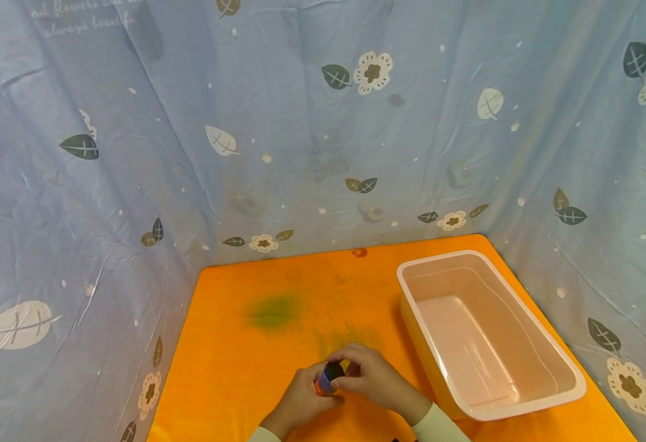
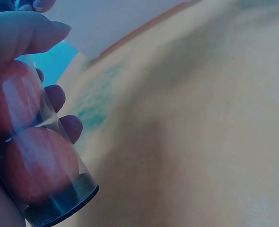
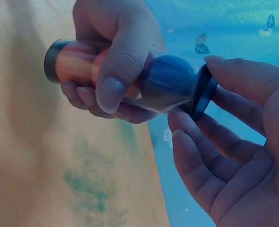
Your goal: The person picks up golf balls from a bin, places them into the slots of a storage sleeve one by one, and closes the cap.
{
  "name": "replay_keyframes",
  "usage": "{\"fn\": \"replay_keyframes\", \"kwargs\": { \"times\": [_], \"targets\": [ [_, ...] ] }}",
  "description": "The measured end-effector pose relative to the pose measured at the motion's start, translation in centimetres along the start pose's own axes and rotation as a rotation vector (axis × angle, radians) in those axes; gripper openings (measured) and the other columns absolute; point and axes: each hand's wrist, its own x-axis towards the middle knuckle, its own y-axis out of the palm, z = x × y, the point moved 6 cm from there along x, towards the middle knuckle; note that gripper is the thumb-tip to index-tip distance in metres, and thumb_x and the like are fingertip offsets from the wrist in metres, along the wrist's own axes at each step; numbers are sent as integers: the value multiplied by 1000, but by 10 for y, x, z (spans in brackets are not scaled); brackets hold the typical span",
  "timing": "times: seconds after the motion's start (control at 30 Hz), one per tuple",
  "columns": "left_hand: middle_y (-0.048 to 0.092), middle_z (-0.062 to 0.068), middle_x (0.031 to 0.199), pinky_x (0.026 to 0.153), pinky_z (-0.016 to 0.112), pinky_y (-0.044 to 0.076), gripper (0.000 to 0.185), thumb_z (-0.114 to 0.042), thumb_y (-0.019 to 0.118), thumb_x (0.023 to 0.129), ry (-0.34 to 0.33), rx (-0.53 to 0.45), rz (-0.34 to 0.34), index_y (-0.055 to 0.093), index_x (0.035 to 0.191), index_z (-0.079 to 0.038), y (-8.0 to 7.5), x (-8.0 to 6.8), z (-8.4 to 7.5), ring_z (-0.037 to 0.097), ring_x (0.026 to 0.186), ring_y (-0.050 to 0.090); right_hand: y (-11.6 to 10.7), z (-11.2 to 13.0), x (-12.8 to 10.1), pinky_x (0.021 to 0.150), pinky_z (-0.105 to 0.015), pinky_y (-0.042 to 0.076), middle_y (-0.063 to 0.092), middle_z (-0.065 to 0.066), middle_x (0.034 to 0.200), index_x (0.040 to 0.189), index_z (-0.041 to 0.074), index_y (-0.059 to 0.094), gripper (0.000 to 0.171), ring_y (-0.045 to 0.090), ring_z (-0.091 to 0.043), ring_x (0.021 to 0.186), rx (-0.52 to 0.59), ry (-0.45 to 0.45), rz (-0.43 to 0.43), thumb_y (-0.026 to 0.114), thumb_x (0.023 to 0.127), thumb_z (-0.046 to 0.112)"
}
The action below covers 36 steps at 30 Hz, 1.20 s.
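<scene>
My left hand (image 1: 301, 399) grips a clear plastic tube (image 1: 325, 378) above the near middle of the orange table (image 1: 234, 368). Two orange balls (image 2: 35, 165) sit at the tube's closed end, and a dark blue ball (image 3: 170, 82) sits at its mouth. In the right wrist view the left hand (image 3: 113, 71) wraps around the tube (image 3: 106, 71). My right hand (image 1: 369, 374) pinches the tube's black cap (image 3: 203, 92) at the open end, tilted and partly off. From the left wrist view the tube (image 2: 40, 156) fills the left side, its black bottom low.
A pale pink rectangular tub (image 1: 483, 331) stands on the table's right side, nothing visible inside. Green smudges (image 1: 273, 312) mark the tabletop ahead of the hands. Blue floral cloth (image 1: 301, 123) walls the table at the back and both sides.
</scene>
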Motion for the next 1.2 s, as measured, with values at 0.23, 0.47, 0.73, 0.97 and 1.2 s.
{"fn": "replay_keyframes", "kwargs": {
  "times": [0.23, 0.47, 0.73, 0.97, 1.2],
  "targets": [
    [79, -2, 112, 82, 31, 61, 41, -13, 88, 92, -18, -42, 33, 74, 131, -12, 0, -2, 3, 20, 97, 76, 2, 3, 0, 76, -29, 57, 70, 0, 120, 130, 12, 75, 30, 63, -11, 84, -72, 1, 11, 82, 101, 14],
    [79, -3, 113, 82, 31, 61, 39, -17, 88, 93, -25, -15, 29, 74, 129, -12, -4, -3, 7, 19, 98, 76, 6, 4, 4, 76, -27, 56, 68, 3, 115, 127, 12, 77, 28, 61, -7, 84, -135, 4, 13, 83, 100, 16],
    [78, -6, 109, 77, 30, 60, 41, -21, 89, 92, -45, 45, 44, 75, 130, -14, -8, -3, 7, 16, 92, 75, 9, 4, 4, 74, -26, 56, 65, 8, 111, 122, 15, 78, 23, 60, -5, 83, -176, -32, 10, 82, 100, 15],
    [78, -6, 110, 75, 31, 61, 41, -17, 87, 93, -29, 27, 79, 75, 132, -17, -4, -2, 6, 17, 91, 75, 8, 7, 2, 74, -24, 56, 64, 10, 110, 117, 15, 78, 21, 58, -3, 81, -237, -60, 27, 84, 97, 12],
    [78, -6, 110, 75, 31, 61, 41, -14, 86, 93, -12, 24, 92, 75, 131, -17, 0, 0, 5, 16, 91, 75, 7, 13, 2, 77, -22, 56, 64, 9, 110, 115, 11, 79, 21, 61, -2, 88, -287, -78, 48, 85, 95, 8]
  ]
}}
